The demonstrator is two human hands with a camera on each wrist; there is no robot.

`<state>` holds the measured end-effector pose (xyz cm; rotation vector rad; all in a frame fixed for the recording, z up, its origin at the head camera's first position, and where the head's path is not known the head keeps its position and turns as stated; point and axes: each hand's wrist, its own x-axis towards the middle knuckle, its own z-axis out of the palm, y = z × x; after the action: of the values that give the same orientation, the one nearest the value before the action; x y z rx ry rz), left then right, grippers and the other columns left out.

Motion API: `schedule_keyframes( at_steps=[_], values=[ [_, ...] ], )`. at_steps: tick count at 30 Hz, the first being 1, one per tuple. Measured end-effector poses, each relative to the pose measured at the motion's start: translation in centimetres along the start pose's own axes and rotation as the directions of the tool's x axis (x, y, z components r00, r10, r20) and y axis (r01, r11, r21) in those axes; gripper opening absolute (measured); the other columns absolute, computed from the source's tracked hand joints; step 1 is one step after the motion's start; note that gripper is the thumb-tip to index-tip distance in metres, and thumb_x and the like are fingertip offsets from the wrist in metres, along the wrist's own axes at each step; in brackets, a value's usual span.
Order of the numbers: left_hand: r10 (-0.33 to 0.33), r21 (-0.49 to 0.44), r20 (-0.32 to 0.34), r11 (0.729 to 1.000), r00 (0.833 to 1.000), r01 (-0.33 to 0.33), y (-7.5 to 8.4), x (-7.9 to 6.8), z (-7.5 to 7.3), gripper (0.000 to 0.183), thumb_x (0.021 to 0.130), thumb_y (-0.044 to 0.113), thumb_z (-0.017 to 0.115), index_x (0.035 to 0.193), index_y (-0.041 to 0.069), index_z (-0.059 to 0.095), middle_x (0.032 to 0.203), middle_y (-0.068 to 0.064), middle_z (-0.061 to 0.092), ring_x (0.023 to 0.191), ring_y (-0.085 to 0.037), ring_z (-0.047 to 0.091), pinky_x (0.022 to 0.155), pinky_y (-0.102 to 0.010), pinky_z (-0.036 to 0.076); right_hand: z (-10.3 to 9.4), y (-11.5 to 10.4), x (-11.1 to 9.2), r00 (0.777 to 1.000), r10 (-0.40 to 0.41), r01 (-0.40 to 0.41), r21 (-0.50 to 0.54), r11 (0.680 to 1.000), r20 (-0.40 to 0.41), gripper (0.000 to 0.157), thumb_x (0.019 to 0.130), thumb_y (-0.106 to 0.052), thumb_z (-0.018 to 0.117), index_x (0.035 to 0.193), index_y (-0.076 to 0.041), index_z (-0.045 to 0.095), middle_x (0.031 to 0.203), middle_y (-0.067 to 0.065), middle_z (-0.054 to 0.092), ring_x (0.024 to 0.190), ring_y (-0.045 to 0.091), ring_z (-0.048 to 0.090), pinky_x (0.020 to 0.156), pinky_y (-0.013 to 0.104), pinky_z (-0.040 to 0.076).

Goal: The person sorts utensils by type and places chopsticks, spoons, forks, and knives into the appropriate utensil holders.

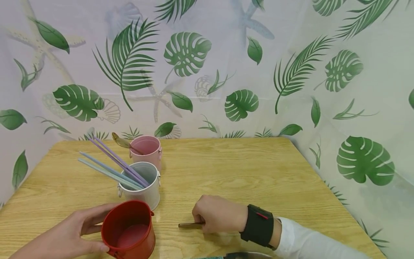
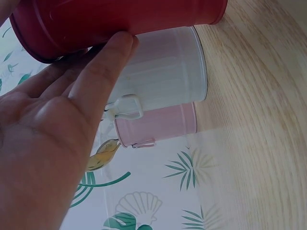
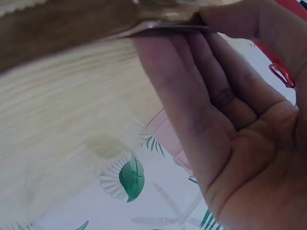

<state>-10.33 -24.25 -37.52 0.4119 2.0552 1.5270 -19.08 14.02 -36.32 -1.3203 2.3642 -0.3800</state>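
My left hand [image 1: 76, 228] grips the red bucket [image 1: 147, 239] from its left side, thumb near the front rim and fingers round the back. Its visible inside holds nothing. Just behind stands a white bucket [image 1: 147, 196] with purple, blue and green sticks [image 1: 110, 171] leaning left out of it. In the right wrist view, my right hand [image 3: 230, 100] pinches a bronze-coloured flat utensil [image 3: 81, 36], which has a toothed-looking edge and runs out of frame. From the head view, my right hand [image 1: 220, 214] is low over the table, and one narrow end sticks out to its left.
A pink bucket [image 1: 155, 147] with an amber-coloured spoon [image 1: 120, 140] stands behind the white one. At the bottom edge lies a partly cut-off dark object [image 1: 247, 255] with a teal end. The wooden table [image 1: 226, 165] meets a leaf-patterned sheet [image 1: 207, 82] behind and at the sides.
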Motion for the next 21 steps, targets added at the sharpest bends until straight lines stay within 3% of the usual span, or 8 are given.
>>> schedule_keyframes(
  at_steps=[9,10,16,17,21],
  values=[
    [-0.009,0.006,-0.027,1.0,1.0,0.009,0.2,-0.2,0.1,0.079,0.094,0.013,0.075,0.16,0.004,0.032,0.157,-0.026,0.041,0.134,-0.054,0.047,0.091,-0.036,0.06,-2.8,0.2,-0.2,0.991,-0.095,0.099,0.044,0.994,-0.092,0.02,0.082,0.009,0.07,0.083,-0.011,0.071,0.07,-0.011,0.053,0.062,0.003,0.039,0.06,0.019,0.035],
    [-0.002,0.011,-0.028,1.0,1.0,0.002,0.2,-0.2,0.0,0.079,0.094,0.013,0.075,0.16,0.005,0.032,0.157,-0.026,0.042,0.136,-0.047,0.05,0.091,-0.036,0.06,-3.2,0.2,-0.3,0.99,-0.098,0.103,0.051,0.993,-0.105,0.02,0.083,0.008,0.07,0.085,-0.012,0.072,0.072,-0.009,0.056,0.063,0.003,0.043,0.061,0.019,0.038],
    [0.013,0.01,-0.02,1.0,1.0,-0.013,0.3,-0.2,0.0,0.077,0.095,0.012,0.074,0.16,0.006,0.033,0.156,-0.023,0.043,0.139,-0.049,0.045,0.093,-0.036,0.059,-5.3,0.1,-0.4,0.98,-0.107,0.124,0.098,0.987,-0.167,0.02,0.085,0.004,0.072,0.09,-0.015,0.072,0.082,-0.007,0.065,0.071,0.001,0.055,0.066,0.019,0.051],
    [0.007,0.002,-0.016,1.0,1.0,-0.007,0.3,-0.2,0.0,0.077,0.095,0.012,0.074,0.16,0.006,0.032,0.156,-0.023,0.043,0.137,-0.056,0.042,0.092,-0.036,0.06,-5.6,0.0,-0.4,0.978,-0.114,0.134,0.108,0.985,-0.176,0.019,0.085,0.004,0.072,0.09,-0.015,0.072,0.082,-0.007,0.065,0.072,0.0,0.056,0.066,0.019,0.051],
    [0.012,0.009,-0.018,1.0,1.0,-0.012,0.3,-0.2,0.0,0.077,0.095,0.013,0.074,0.16,0.008,0.033,0.157,-0.022,0.043,0.138,-0.055,0.041,0.093,-0.035,0.059,-6.2,-0.5,-0.4,0.96,-0.155,0.194,0.152,0.969,-0.235,0.018,0.085,0.003,0.072,0.091,-0.014,0.073,0.086,-0.006,0.068,0.075,-0.001,0.06,0.066,0.019,0.055]
  ],
)
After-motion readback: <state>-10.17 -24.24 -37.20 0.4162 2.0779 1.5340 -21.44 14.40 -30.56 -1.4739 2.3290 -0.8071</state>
